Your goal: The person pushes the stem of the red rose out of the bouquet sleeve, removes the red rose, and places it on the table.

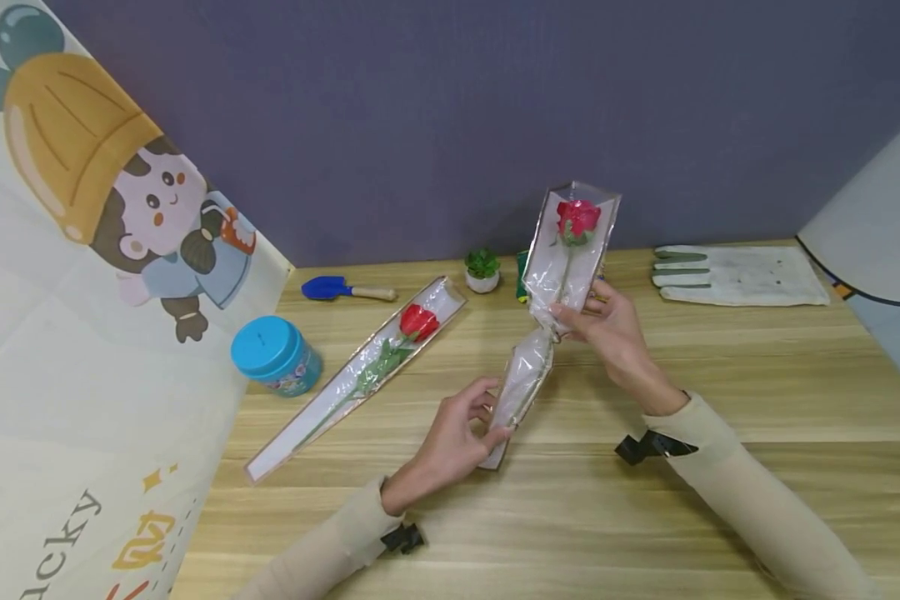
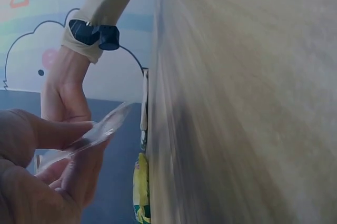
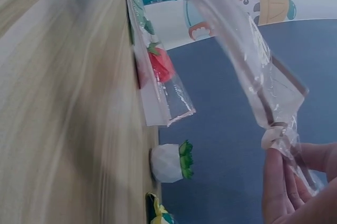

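Observation:
A red rose in a clear plastic sleeve point(image 1: 566, 258) is lifted over the wooden table point(image 1: 720, 392), its bloom end up and its narrow stem end low. My right hand point(image 1: 603, 321) pinches the sleeve at its twisted middle; the same crinkled plastic point(image 3: 274, 124) shows in the right wrist view. My left hand point(image 1: 461, 433) grips the sleeve's lower end near the tabletop, and the left wrist view shows the plastic edge point(image 2: 97, 132) held between thumb and fingers. A second wrapped rose point(image 1: 375, 362) lies flat on the table to the left, untouched.
A blue-lidded round tub point(image 1: 273, 354) and a blue hand trowel point(image 1: 337, 289) lie at the left. A small potted plant point(image 1: 482, 268) and a packet stand at the back. White work gloves point(image 1: 735, 275) lie at the back right. Printed cloth screens flank both sides.

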A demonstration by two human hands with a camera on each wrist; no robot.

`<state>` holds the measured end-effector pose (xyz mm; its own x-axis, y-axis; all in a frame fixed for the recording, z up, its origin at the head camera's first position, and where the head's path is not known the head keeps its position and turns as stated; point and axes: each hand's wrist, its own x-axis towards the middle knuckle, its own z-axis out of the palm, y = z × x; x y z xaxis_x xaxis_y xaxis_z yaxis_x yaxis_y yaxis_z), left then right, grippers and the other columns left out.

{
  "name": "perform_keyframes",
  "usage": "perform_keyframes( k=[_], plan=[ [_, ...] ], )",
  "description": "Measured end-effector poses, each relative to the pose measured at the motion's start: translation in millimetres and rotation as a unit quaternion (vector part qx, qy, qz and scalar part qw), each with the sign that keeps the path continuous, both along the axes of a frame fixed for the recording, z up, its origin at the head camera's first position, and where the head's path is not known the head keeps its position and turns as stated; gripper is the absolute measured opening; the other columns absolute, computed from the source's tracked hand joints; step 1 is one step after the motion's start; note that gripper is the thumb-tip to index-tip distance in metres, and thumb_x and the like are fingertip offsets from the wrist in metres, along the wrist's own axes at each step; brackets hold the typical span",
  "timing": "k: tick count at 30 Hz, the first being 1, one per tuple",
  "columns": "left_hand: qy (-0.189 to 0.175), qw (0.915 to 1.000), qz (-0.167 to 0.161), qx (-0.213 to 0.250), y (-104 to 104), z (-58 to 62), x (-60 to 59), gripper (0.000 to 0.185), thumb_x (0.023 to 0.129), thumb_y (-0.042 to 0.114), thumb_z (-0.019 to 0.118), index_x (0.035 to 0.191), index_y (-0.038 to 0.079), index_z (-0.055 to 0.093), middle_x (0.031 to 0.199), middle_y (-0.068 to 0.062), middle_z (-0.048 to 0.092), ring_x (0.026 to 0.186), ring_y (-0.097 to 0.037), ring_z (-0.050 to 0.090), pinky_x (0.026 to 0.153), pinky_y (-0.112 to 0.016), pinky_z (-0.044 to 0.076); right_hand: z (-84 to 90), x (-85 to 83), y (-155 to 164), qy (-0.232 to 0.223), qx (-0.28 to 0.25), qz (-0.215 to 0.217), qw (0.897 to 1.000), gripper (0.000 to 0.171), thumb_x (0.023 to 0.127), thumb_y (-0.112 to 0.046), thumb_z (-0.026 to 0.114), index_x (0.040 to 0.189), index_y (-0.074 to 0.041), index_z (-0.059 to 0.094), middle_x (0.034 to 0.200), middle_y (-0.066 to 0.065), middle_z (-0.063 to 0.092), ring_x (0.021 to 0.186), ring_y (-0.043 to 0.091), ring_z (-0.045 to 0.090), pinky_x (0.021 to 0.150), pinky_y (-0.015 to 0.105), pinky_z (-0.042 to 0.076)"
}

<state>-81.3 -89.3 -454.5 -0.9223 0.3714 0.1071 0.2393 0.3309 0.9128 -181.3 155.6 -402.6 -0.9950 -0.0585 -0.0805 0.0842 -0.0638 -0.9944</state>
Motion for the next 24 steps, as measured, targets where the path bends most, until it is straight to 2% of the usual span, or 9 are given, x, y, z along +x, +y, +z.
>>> perform_keyframes(
  k=[7,13,16,21,24],
  plan=[
    [-0.005,0.9991,-0.024,-0.036,0.7,2.1,1.2,0.061,0.079,-0.002,0.086,0.134,0.003,0.061,0.101,-0.014,0.077,0.084,-0.015,0.07,0.08,-0.021,0.061,3.6,0.0,2.9,0.011,0.027,-0.014,0.999,0.059,0.093,-0.008,0.077,0.146,-0.002,0.052,0.091,-0.02,0.078,0.082,0.003,0.075,0.076,0.021,0.064],
    [-0.015,0.999,-0.025,-0.034,2.9,3.6,2.4,0.062,0.077,-0.001,0.088,0.133,0.007,0.062,0.099,-0.012,0.079,0.081,-0.014,0.071,0.076,-0.024,0.061,5.7,-2.3,3.9,0.016,0.012,-0.025,0.999,0.062,0.092,-0.005,0.078,0.147,0.003,0.051,0.089,-0.019,0.078,0.081,0.002,0.075,0.075,0.02,0.064],
    [-0.017,0.999,-0.03,-0.03,3.6,3.4,3.2,0.064,0.077,-0.003,0.087,0.134,0.007,0.061,0.1,-0.013,0.08,0.082,-0.019,0.074,0.075,-0.021,0.061,6.2,-4.6,3.5,0.02,-0.001,-0.03,0.999,0.061,0.091,-0.003,0.078,0.146,0.003,0.052,0.089,-0.017,0.079,0.081,0.002,0.075,0.074,0.019,0.063],
    [-0.01,0.9983,-0.043,-0.037,4.0,-3.1,9.2,0.059,0.08,-0.003,0.085,0.132,0.005,0.06,0.097,-0.015,0.08,0.089,-0.027,0.078,0.072,-0.017,0.06,5.3,-13.7,6.0,0.041,-0.017,-0.052,0.998,0.045,0.09,-0.003,0.079,0.132,-0.003,0.063,0.087,-0.016,0.08,0.078,0.001,0.075,0.071,0.016,0.062],
    [-0.011,0.9981,-0.043,-0.042,2.2,-5.4,11.1,0.059,0.081,-0.002,0.085,0.133,0.005,0.06,0.098,-0.016,0.08,0.09,-0.026,0.078,0.072,-0.016,0.06,5.2,-16.7,7.8,0.044,-0.02,-0.053,0.997,0.039,0.09,-0.004,0.08,0.126,-0.008,0.065,0.087,-0.015,0.08,0.079,0.001,0.075,0.073,0.015,0.062]
  ],
)
